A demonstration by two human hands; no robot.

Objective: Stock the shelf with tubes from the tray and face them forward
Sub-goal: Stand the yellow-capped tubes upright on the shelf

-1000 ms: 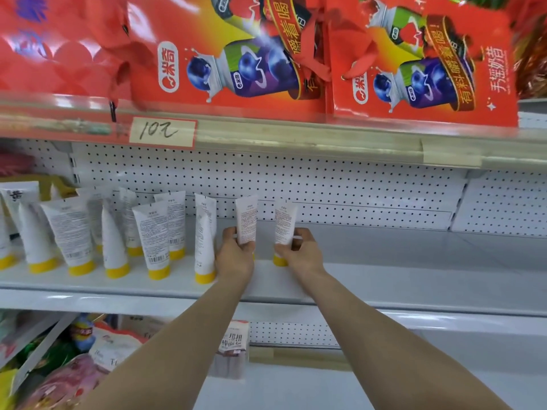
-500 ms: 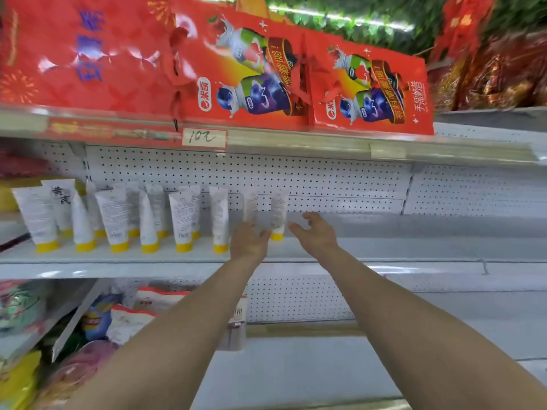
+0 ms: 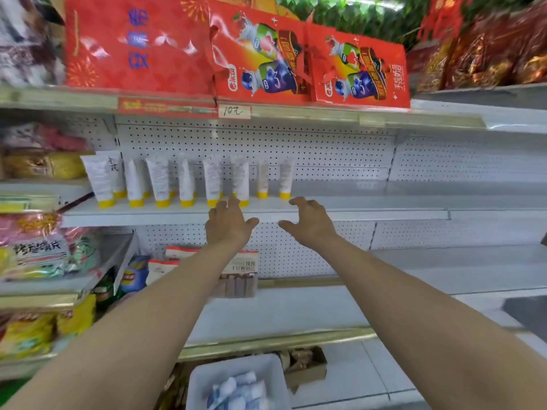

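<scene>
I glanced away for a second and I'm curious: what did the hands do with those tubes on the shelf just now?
Both hands let go. The left hand and right hand each released a tube and pulled back off the shelf, fingers open. Those two tubes now stand alone on their yellow caps at the row's right end. The other tubes stayed put.

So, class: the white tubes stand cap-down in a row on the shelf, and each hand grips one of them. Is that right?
Not quite. In the head view the left hand and the right hand hold nothing; both are open in front of the shelf. The rest is right: the white tubes stand cap-down in a row on the shelf.
</scene>
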